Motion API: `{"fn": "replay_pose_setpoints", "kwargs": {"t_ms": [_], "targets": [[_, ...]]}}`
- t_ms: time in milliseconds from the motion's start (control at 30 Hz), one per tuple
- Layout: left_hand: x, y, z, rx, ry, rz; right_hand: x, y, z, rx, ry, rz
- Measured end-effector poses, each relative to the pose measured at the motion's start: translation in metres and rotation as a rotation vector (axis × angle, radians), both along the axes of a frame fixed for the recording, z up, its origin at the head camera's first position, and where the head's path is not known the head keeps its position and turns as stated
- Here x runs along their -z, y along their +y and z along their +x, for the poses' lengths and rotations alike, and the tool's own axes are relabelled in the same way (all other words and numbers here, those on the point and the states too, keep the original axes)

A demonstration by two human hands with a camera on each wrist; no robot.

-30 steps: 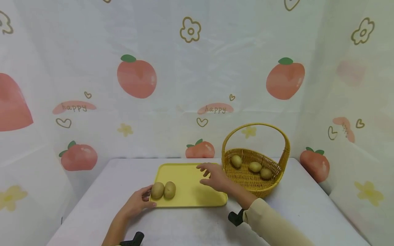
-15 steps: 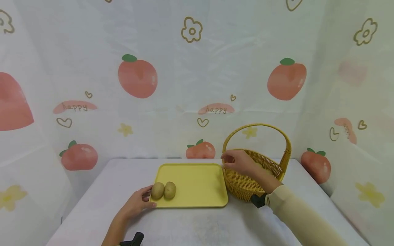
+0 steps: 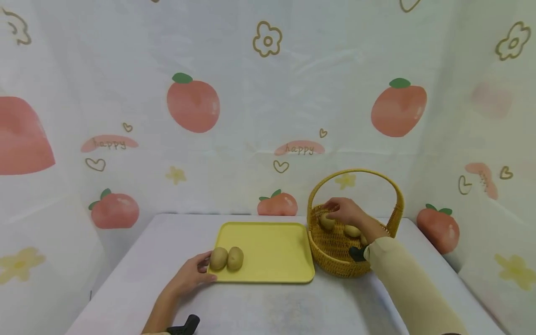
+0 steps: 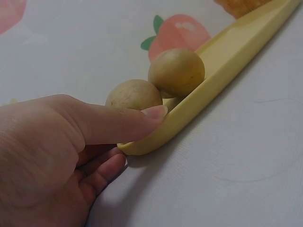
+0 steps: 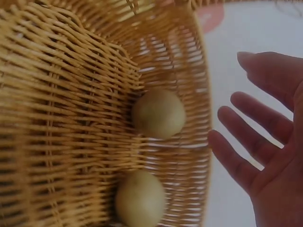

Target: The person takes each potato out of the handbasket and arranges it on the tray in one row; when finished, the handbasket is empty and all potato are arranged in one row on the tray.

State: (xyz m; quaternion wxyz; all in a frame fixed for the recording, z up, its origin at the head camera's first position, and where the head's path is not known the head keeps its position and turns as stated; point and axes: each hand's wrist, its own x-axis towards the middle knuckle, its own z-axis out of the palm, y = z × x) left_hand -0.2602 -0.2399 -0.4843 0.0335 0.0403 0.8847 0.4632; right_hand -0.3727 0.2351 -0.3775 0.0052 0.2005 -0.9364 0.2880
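A white backdrop [image 3: 234,70] printed with peaches surrounds a white-covered table [image 3: 272,307]. The left hand [image 3: 191,275] grips the near-left corner of a yellow tray [image 3: 272,253], thumb over its rim. On that corner sit two potatoes, the outer one [image 3: 218,258] just beside the inner one [image 3: 235,258]. The right hand [image 3: 348,212] reaches beneath the handle of a wicker basket [image 3: 332,243]; its fingers are apart and clamp nothing, near the leftmost of three potatoes [image 3: 327,222] inside. Contact there cannot be told. Good technique probably calls for spreading thumb and fingers around the potato's widest part, closing gently, since a smooth round body may roll, and clearing both rim and handle, while the left hand steadies the tray.
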Motion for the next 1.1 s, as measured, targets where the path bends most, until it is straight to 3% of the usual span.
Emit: {"fn": "replay_pose_setpoints", "kwargs": {"t_ms": [300, 467, 600, 800, 1100], "targets": [[0.001, 0.003, -0.001, -0.001, 0.006, 0.021, 0.025, 0.005, -0.011, 0.125, -0.072, -0.169], [0.000, 0.003, -0.001, -0.019, 0.003, 0.008, 0.046, 0.006, -0.022, 0.097, -0.100, -0.254], [0.000, 0.001, 0.000, -0.022, 0.000, 0.005, 0.055, 0.001, -0.027, 0.072, -0.069, -0.166], [-0.001, 0.002, -0.002, -0.021, -0.017, -0.003, 0.055, -0.008, -0.023, 0.100, -0.069, -0.023], [0.001, 0.000, -0.002, -0.026, -0.024, -0.010, 0.049, -0.014, -0.020, 0.063, -0.116, 0.029]]}}
